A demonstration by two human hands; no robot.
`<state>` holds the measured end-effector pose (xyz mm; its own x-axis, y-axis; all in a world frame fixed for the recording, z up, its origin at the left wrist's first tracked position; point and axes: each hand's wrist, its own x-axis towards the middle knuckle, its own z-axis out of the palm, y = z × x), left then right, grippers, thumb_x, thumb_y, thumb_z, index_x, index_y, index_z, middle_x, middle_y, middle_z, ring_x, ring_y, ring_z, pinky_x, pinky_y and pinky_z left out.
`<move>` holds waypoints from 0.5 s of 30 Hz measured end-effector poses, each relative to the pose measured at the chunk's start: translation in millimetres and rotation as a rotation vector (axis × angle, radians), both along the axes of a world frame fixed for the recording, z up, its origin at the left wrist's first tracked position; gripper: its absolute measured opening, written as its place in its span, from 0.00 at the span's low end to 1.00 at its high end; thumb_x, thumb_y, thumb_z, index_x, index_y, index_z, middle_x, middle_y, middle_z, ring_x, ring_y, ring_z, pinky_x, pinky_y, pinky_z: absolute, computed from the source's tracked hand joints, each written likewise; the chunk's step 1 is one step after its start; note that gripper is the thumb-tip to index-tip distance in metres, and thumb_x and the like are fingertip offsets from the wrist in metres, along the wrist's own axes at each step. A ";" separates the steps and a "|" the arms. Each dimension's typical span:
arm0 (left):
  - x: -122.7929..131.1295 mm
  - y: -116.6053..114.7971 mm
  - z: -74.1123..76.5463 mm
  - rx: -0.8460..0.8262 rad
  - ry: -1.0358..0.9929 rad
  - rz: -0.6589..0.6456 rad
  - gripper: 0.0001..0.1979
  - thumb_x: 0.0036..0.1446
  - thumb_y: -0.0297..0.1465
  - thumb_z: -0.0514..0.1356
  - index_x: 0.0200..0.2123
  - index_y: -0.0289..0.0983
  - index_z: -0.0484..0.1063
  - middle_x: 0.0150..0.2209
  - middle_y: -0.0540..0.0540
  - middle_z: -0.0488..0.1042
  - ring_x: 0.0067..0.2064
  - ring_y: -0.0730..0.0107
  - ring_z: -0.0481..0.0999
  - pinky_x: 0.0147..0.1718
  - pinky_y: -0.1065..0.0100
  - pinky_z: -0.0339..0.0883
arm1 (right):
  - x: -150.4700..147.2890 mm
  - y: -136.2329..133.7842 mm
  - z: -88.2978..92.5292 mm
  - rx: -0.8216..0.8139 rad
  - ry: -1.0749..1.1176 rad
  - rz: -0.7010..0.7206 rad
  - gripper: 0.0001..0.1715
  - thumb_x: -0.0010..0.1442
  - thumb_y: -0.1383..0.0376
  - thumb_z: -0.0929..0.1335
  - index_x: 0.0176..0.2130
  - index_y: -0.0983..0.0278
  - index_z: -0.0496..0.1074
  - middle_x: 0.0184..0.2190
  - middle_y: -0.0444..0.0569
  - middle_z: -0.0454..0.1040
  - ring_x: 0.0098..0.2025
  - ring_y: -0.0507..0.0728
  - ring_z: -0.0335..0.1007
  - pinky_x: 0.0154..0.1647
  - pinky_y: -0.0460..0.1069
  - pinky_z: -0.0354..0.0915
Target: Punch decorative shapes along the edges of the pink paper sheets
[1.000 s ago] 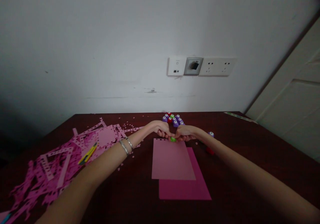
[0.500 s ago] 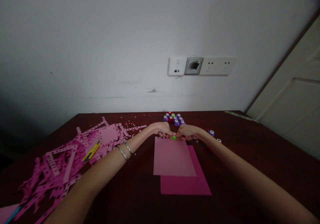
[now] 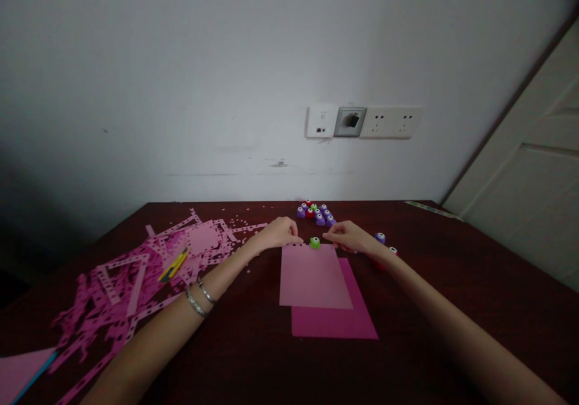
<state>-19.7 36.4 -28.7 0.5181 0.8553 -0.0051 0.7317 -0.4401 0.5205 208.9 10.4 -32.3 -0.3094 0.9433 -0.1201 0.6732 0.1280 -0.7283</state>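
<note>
A green craft punch (image 3: 315,243) with a white round top sits at the far edge of a light pink sheet of paper (image 3: 314,277). Small punched holes run along that edge, left of the punch. To the left of it is my left hand (image 3: 281,232), fingers loosely bent, fingertips by the paper's edge and off the punch. On the other side hovers my right hand (image 3: 346,236), thumb and fingers a little apart with nothing in them. A darker pink sheet (image 3: 335,323) lies beneath the light one, jutting out nearer me and to the right.
Several purple, red and green punches (image 3: 319,219) stand behind my hands. A purple punch (image 3: 380,237) is by my right forearm, beside a partly hidden red one. Punched pink strips (image 3: 136,284) pile at left, a yellow cutter (image 3: 174,264) on top. Wall sockets (image 3: 391,122) are above.
My hands were pressed together on the green punch. They have let go and moved apart, one to each side, leaving the punch standing on the paper's edge.
</note>
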 end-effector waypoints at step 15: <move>-20.8 -16.3 -4.5 -0.003 0.377 0.030 0.30 0.37 0.52 0.62 0.39 0.37 0.65 0.40 0.43 0.72 0.38 0.59 0.70 0.29 0.69 0.57 | 9.5 -15.0 -26.3 0.140 -0.298 0.024 0.17 0.43 0.57 0.71 0.30 0.64 0.66 0.29 0.48 0.71 0.29 0.55 0.65 0.25 0.45 0.54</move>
